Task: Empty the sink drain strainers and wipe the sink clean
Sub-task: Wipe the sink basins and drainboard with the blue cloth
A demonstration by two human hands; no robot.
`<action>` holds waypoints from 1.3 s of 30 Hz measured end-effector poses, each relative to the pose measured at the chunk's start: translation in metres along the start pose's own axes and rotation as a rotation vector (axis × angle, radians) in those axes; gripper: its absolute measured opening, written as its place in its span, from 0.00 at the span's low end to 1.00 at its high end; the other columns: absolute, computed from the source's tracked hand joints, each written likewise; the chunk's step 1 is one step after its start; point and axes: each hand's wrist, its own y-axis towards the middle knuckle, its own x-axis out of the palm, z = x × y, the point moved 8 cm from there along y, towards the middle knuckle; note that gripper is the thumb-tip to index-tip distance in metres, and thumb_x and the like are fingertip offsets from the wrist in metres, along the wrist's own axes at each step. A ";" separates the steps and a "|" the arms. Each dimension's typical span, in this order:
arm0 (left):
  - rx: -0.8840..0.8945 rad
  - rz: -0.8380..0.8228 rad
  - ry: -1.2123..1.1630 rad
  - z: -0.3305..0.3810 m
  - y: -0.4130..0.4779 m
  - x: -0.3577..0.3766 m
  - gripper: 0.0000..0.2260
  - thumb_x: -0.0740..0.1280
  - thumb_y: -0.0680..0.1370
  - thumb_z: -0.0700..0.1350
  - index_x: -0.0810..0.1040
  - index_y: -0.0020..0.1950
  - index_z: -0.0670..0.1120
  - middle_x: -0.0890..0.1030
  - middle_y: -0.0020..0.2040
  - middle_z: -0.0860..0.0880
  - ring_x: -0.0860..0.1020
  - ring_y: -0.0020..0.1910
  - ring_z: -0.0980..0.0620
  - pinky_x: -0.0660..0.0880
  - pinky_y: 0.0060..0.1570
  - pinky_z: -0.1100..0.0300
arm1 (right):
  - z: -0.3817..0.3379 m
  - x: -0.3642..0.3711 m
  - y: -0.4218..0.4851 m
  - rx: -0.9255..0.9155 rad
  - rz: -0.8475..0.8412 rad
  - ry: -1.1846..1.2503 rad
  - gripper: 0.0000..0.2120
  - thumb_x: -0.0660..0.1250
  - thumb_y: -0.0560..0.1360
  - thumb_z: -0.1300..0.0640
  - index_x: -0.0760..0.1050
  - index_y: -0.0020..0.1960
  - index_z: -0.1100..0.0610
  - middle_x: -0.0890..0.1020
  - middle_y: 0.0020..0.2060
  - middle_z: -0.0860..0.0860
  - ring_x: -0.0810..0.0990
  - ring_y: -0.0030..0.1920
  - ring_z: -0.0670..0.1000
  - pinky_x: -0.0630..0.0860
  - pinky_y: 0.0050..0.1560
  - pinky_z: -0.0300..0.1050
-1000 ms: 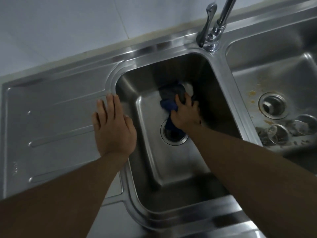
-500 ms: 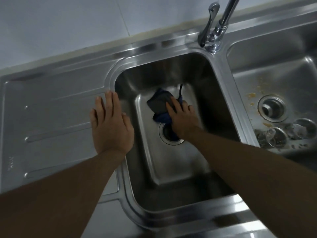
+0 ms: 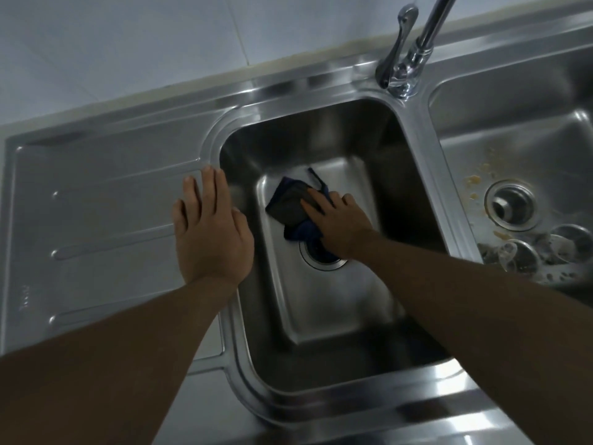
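Head view.

- Sink unit: stainless steel, two basins and a ribbed draining board (image 3: 96,203) at the left end.
- Left basin (image 3: 321,133): deep, with a round drain opening (image 3: 321,263) in the middle of its floor.
- Cloth (image 3: 287,203): dark blue and grey, crumpled. It lies on the left basin's floor, towards the far left corner, and its near end reaches over the drain opening.
- Right hand (image 3: 340,224): down in the left basin, palm on the cloth. The fingers (image 3: 316,202) lie stretched across the cloth and press it to the floor, not curled round it.
- Left hand (image 3: 211,232): flat on the draining board at the left basin's left rim. The fingers (image 3: 208,187) are straight and close together and hold nothing; the thumb lies at the rim.
- Faucet (image 3: 414,59): chrome, with a lever handle, on the far rim between the two basins.
- Right basin (image 3: 513,130): yellowish food residue (image 3: 473,179) is smeared on its floor beside a drain fitting (image 3: 510,205).
- Strainers: two round metal strainer baskets (image 3: 519,256) (image 3: 574,239) lie side by side near the right basin's near edge, with wet scraps around them.
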 end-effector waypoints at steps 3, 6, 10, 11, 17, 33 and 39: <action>0.001 0.012 -0.003 0.001 0.000 -0.001 0.28 0.48 0.82 0.49 0.49 0.82 0.45 0.52 0.82 0.45 0.49 0.81 0.41 0.51 0.78 0.42 | 0.030 -0.006 -0.001 0.291 0.005 0.125 0.37 0.62 0.77 0.46 0.53 0.80 0.59 0.56 0.78 0.61 0.62 0.71 0.63 0.62 0.66 0.55; -0.005 0.006 -0.003 0.002 0.001 -0.002 0.28 0.46 0.82 0.50 0.49 0.82 0.45 0.52 0.82 0.45 0.49 0.81 0.41 0.50 0.78 0.42 | 0.066 -0.011 -0.001 0.550 -0.028 0.170 0.37 0.64 0.78 0.50 0.53 0.79 0.64 0.52 0.79 0.62 0.59 0.73 0.63 0.61 0.70 0.55; -0.014 -0.006 -0.002 0.003 -0.001 -0.002 0.28 0.49 0.82 0.49 0.49 0.82 0.45 0.51 0.82 0.46 0.48 0.81 0.42 0.49 0.78 0.43 | 0.063 -0.003 -0.001 0.689 -0.065 0.344 0.42 0.68 0.76 0.48 0.49 0.81 0.61 0.47 0.80 0.57 0.55 0.75 0.64 0.61 0.71 0.58; -0.015 -0.006 0.001 0.004 -0.001 -0.002 0.28 0.49 0.83 0.49 0.49 0.82 0.45 0.51 0.82 0.46 0.48 0.81 0.42 0.49 0.78 0.43 | 0.059 -0.001 0.002 0.739 -0.069 0.441 0.42 0.67 0.76 0.48 0.48 0.81 0.58 0.45 0.80 0.56 0.53 0.76 0.65 0.60 0.72 0.60; -0.020 -0.013 0.005 0.004 -0.001 -0.003 0.27 0.49 0.83 0.49 0.48 0.82 0.47 0.49 0.82 0.47 0.47 0.81 0.43 0.49 0.78 0.44 | -0.011 -0.009 0.043 0.394 -0.042 0.468 0.41 0.68 0.75 0.54 0.49 0.81 0.49 0.43 0.81 0.52 0.53 0.75 0.68 0.60 0.69 0.63; -0.017 -0.010 0.019 0.001 0.000 -0.002 0.27 0.49 0.83 0.48 0.48 0.82 0.46 0.50 0.82 0.48 0.47 0.81 0.43 0.49 0.78 0.43 | -0.061 -0.003 0.002 -0.164 0.008 0.199 0.39 0.69 0.75 0.50 0.55 0.80 0.49 0.53 0.81 0.51 0.59 0.75 0.63 0.65 0.65 0.56; 0.000 0.010 -0.009 0.002 -0.001 -0.001 0.27 0.51 0.83 0.47 0.50 0.82 0.45 0.51 0.82 0.47 0.48 0.81 0.42 0.49 0.78 0.43 | 0.039 -0.009 0.011 0.220 -0.078 0.094 0.42 0.69 0.74 0.46 0.52 0.81 0.54 0.52 0.80 0.58 0.59 0.74 0.64 0.60 0.70 0.55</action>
